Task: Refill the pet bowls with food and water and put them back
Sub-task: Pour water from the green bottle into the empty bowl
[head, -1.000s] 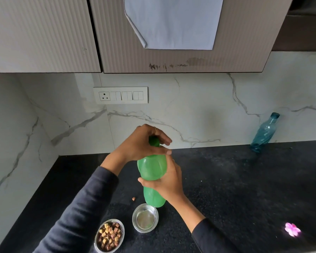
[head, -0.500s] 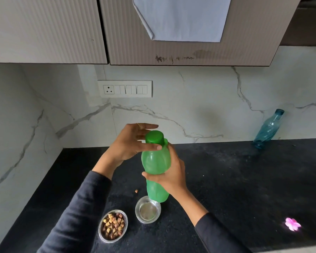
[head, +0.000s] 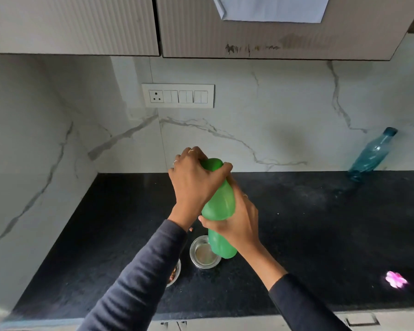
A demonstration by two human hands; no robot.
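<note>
Head view: green bottle (head: 219, 204) held upright, tilted slightly, above the black counter (head: 308, 223), both hands on it. Left hand (head: 194, 180) closed over the cap (head: 212, 163) from the top, fingers wrapped round it; rings visible on two fingers. Right hand (head: 237, 223) clamped round the bottle's mid-body, thumb across the front. Can't tell if the cap is tight or loose.

Empty steel bowl (head: 204, 253) on the counter directly below the bottle; the bottle's base overlaps the bowl's right rim in this view, can't tell if it touches. No water visible in it, only a pale reflective bottom. Second steel bowl (head: 175, 274) to the left and nearer the counter edge, mostly hidden behind the left sleeve (head: 139, 283); a bit of brown kibble shows at its rim. One stray kibble piece (head: 191, 229) on the counter just beyond the empty bowl, beside the left wrist.

Blue bottle (head: 371, 152) far right, leaning against the marble backsplash (head: 285, 111), capped, well apart from the hands. Pink flower (head: 396, 279) on the counter near the right front edge. Switch panel (head: 177, 96) on the wall above the hands
</note>
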